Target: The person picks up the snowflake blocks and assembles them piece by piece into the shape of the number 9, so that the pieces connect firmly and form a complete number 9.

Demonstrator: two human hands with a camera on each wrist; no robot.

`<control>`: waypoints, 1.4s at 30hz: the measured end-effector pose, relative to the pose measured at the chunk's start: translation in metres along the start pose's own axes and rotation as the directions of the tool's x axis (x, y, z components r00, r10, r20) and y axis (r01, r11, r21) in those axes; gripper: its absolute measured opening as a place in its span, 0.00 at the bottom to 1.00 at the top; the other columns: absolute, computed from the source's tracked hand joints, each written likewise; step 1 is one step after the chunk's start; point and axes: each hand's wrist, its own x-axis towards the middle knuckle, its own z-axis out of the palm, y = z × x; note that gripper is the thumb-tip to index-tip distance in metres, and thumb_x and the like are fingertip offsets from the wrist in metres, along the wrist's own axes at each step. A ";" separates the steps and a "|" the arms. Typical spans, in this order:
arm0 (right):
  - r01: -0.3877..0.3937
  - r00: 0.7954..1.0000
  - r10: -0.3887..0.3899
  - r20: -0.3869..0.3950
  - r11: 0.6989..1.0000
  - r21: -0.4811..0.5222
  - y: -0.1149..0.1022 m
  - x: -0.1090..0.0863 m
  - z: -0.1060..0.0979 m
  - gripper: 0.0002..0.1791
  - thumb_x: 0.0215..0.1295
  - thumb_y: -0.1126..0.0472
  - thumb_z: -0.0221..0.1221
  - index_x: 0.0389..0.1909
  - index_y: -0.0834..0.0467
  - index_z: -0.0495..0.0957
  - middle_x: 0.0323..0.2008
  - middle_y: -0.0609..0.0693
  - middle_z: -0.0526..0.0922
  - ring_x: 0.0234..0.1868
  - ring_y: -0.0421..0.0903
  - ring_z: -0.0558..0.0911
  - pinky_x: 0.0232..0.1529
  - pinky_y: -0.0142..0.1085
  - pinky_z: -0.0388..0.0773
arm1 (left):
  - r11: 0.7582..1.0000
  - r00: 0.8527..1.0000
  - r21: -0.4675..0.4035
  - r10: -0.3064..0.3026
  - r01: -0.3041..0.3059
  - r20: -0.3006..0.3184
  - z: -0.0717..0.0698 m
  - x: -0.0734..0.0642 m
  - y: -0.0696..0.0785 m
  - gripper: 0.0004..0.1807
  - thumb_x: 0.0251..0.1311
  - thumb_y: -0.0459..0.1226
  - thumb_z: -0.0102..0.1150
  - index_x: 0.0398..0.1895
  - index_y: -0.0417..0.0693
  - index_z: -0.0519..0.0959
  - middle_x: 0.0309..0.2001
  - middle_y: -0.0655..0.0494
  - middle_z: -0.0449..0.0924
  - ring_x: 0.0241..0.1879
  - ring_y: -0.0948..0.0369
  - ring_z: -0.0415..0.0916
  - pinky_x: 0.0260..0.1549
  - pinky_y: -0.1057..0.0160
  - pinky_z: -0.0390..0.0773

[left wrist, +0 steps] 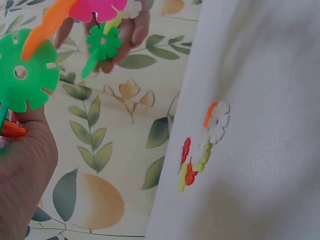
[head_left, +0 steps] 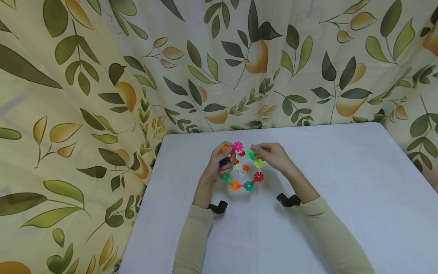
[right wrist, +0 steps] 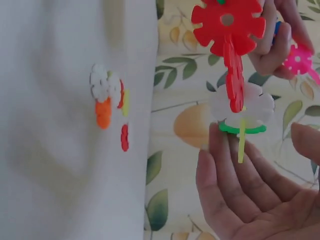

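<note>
Slotted plastic flower discs, joined edge to edge, form a colourful ring (head_left: 249, 185) held up over the table between the hands. My left hand (head_left: 219, 161) grips the ring's left side, with a blue disc among its fingers and a pink disc (head_left: 238, 146) just above. At the upper right, my right hand (head_left: 273, 155) has its fingertips against a green disc (head_left: 250, 153). In the right wrist view, that hand's fingers (right wrist: 227, 190) extend under a green disc and a pale disc (right wrist: 245, 107), its thumb standing apart. A red disc (right wrist: 227, 22) hangs in front.
Loose white, orange, red and yellow discs (left wrist: 220, 122) lie in a small group on the white-covered table (head_left: 342, 171). Black wrist-worn pieces (head_left: 288, 200) jut inward from both wrists. A leaf-patterned curtain (head_left: 291, 95) hangs behind the table and along its left side.
</note>
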 end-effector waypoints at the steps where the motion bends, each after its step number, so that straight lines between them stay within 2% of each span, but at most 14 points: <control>1: -0.005 1.000 0.005 0.011 1.000 0.024 0.001 0.000 0.000 0.28 0.77 0.42 0.58 0.60 0.62 0.82 0.53 0.59 0.88 0.52 0.55 0.88 0.58 0.51 0.82 | 1.000 1.000 0.004 0.001 -0.001 -0.007 0.000 0.000 0.000 0.07 0.82 0.40 0.42 0.46 0.48 0.70 0.27 0.56 0.69 0.13 0.67 0.59 0.09 0.75 0.60; 6: -0.006 1.000 0.007 -0.010 0.993 0.118 0.001 -0.002 -0.001 0.20 0.74 0.50 0.64 0.57 0.60 0.84 0.50 0.58 0.89 0.48 0.48 0.87 0.50 0.35 0.82 | 1.000 0.997 0.027 0.003 -0.001 -0.083 0.002 0.001 -0.002 0.08 0.82 0.40 0.43 0.44 0.48 0.71 0.28 0.56 0.70 0.14 0.68 0.60 0.09 0.75 0.59; 9: -0.017 0.999 0.022 -0.030 0.989 0.147 0.000 -0.003 -0.002 0.20 0.72 0.50 0.66 0.55 0.60 0.85 0.46 0.54 0.90 0.46 0.45 0.87 0.47 0.34 0.81 | 1.000 0.992 0.031 0.006 -0.002 -0.128 0.002 0.002 -0.003 0.08 0.82 0.39 0.44 0.42 0.48 0.71 0.27 0.56 0.70 0.15 0.69 0.61 0.09 0.75 0.60; 12: -0.030 0.998 0.037 -0.043 0.986 0.165 0.000 -0.003 -0.002 0.20 0.70 0.49 0.68 0.52 0.60 0.86 0.42 0.49 0.90 0.45 0.46 0.87 0.43 0.36 0.81 | 0.999 0.988 0.042 0.000 0.006 -0.152 0.001 0.003 -0.005 0.08 0.81 0.40 0.45 0.41 0.48 0.72 0.27 0.56 0.71 0.15 0.69 0.61 0.09 0.75 0.60; 18: -0.015 0.999 0.024 -0.045 0.982 0.186 -0.002 -0.005 -0.001 0.19 0.70 0.50 0.68 0.49 0.61 0.87 0.38 0.45 0.90 0.48 0.59 0.84 0.38 0.37 0.79 | 0.996 0.986 0.070 -0.036 0.048 -0.165 0.002 0.003 -0.005 0.09 0.80 0.41 0.47 0.40 0.47 0.71 0.28 0.55 0.70 0.16 0.68 0.61 0.10 0.75 0.60; 22: 0.007 0.999 0.003 -0.051 0.983 0.185 -0.005 -0.006 0.000 0.18 0.70 0.50 0.68 0.49 0.61 0.87 0.38 0.45 0.90 0.48 0.61 0.84 0.37 0.38 0.79 | 0.995 0.984 0.072 -0.059 0.072 -0.166 0.003 0.003 -0.005 0.08 0.80 0.40 0.46 0.43 0.47 0.73 0.29 0.54 0.70 0.17 0.67 0.60 0.10 0.76 0.61; 26: 0.022 0.998 -0.013 -0.054 0.983 0.180 -0.005 -0.006 0.001 0.17 0.70 0.51 0.68 0.48 0.61 0.87 0.39 0.47 0.90 0.44 0.53 0.86 0.36 0.37 0.77 | 0.993 0.988 0.091 -0.062 0.075 -0.140 0.003 0.003 -0.004 0.08 0.79 0.38 0.48 0.49 0.45 0.76 0.26 0.56 0.67 0.16 0.69 0.59 0.10 0.76 0.58; 30: 0.026 0.998 -0.017 -0.056 0.985 0.172 -0.004 -0.005 0.001 0.17 0.70 0.50 0.68 0.48 0.61 0.87 0.39 0.48 0.91 0.40 0.43 0.85 0.36 0.37 0.76 | 0.988 0.989 0.134 -0.053 0.072 -0.140 0.004 0.003 -0.004 0.06 0.74 0.37 0.58 0.46 0.44 0.78 0.23 0.58 0.64 0.15 0.68 0.57 0.11 0.73 0.55; 33: 0.024 0.998 -0.015 -0.056 0.986 0.166 -0.003 -0.005 0.002 0.18 0.70 0.50 0.68 0.48 0.60 0.87 0.40 0.49 0.90 0.41 0.46 0.85 0.35 0.36 0.75 | 0.979 0.982 0.192 -0.034 0.070 -0.185 0.004 0.003 -0.004 0.06 0.71 0.38 0.63 0.43 0.45 0.79 0.22 0.57 0.66 0.16 0.64 0.59 0.13 0.71 0.59; 36: 0.022 0.998 -0.013 -0.054 0.986 0.168 -0.003 -0.004 0.002 0.18 0.70 0.50 0.68 0.48 0.60 0.87 0.40 0.49 0.90 0.44 0.53 0.85 0.36 0.36 0.76 | 0.960 0.972 0.273 0.005 0.061 -0.236 0.003 0.003 -0.005 0.07 0.72 0.40 0.63 0.41 0.46 0.81 0.23 0.55 0.68 0.17 0.61 0.61 0.15 0.70 0.65; 39: 0.021 0.999 -0.012 -0.052 0.984 0.180 -0.003 -0.004 0.003 0.17 0.70 0.51 0.68 0.49 0.61 0.87 0.41 0.49 0.90 0.48 0.58 0.86 0.39 0.36 0.78 | 0.928 0.965 0.371 0.054 0.046 -0.255 0.002 0.002 -0.005 0.09 0.74 0.41 0.60 0.41 0.43 0.80 0.24 0.52 0.70 0.18 0.59 0.64 0.16 0.69 0.69; 42: 0.022 0.999 -0.012 -0.049 0.980 0.196 -0.002 -0.004 0.003 0.17 0.71 0.53 0.68 0.49 0.63 0.86 0.42 0.51 0.90 0.49 0.56 0.87 0.44 0.35 0.81 | 0.882 0.967 0.470 0.092 0.031 -0.237 0.001 0.002 -0.006 0.11 0.74 0.41 0.58 0.41 0.41 0.78 0.25 0.51 0.72 0.18 0.59 0.67 0.17 0.67 0.72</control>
